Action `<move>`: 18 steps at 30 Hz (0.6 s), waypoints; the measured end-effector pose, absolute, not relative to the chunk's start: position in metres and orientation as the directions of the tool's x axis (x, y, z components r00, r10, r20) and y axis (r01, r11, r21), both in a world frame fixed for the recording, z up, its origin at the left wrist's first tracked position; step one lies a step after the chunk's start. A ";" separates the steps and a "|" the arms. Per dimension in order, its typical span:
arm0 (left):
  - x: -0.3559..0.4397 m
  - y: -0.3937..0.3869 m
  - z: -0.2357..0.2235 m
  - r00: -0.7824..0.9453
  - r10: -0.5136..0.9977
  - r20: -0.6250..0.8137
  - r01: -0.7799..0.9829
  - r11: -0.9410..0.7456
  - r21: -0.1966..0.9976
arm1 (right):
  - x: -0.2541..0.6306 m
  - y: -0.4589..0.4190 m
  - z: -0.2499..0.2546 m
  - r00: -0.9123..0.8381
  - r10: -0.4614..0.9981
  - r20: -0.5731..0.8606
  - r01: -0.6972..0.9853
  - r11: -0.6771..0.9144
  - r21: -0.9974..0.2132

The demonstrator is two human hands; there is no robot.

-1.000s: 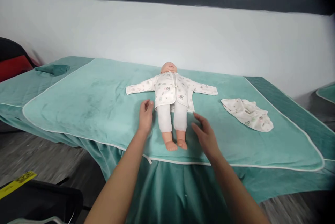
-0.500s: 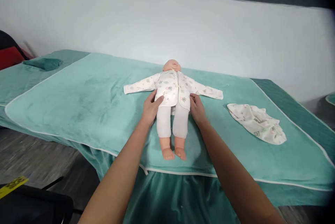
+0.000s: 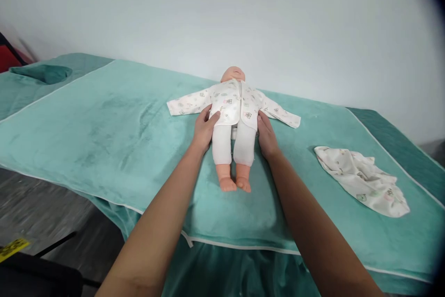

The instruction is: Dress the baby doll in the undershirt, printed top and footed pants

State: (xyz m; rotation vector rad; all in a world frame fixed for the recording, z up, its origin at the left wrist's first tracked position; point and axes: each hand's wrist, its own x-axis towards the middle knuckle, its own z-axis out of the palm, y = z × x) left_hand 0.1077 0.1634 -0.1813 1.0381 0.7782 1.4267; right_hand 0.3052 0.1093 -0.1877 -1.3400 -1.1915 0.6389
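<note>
Well left of the hands, a hole (image 3: 43, 73) opens in the green bed cover (image 3: 104, 125). The left hand (image 3: 205, 128) is half open and curved round one side of the doll (image 3: 222, 144), thumb on the front of its patterned jacket (image 3: 231, 102). The doll lies face up between the hands, its head beyond them and its bare feet nearer the person. The right hand (image 3: 267, 135) grips the opposite side, fingers bent below the sleeve. Right of that hand, well apart, lies a crumpled patterned cloth (image 3: 363, 179).
</note>
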 end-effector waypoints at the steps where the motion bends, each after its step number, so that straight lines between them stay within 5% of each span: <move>1: 0.108 0.166 -0.183 0.038 0.986 0.159 -0.401 -0.131 0.907 | 0.305 0.113 -0.188 0.340 0.897 0.284 0.263 0.199 -0.944; 12: 0.097 0.178 -0.193 -0.034 0.997 0.067 -0.473 -0.075 0.878 | 0.310 0.133 -0.200 0.491 0.843 0.217 0.075 0.208 -0.975; 18: 0.076 0.186 -0.181 -0.124 0.984 -0.129 -0.731 -0.002 0.682 | 0.314 0.131 -0.203 0.533 0.817 0.219 0.017 0.249 -0.968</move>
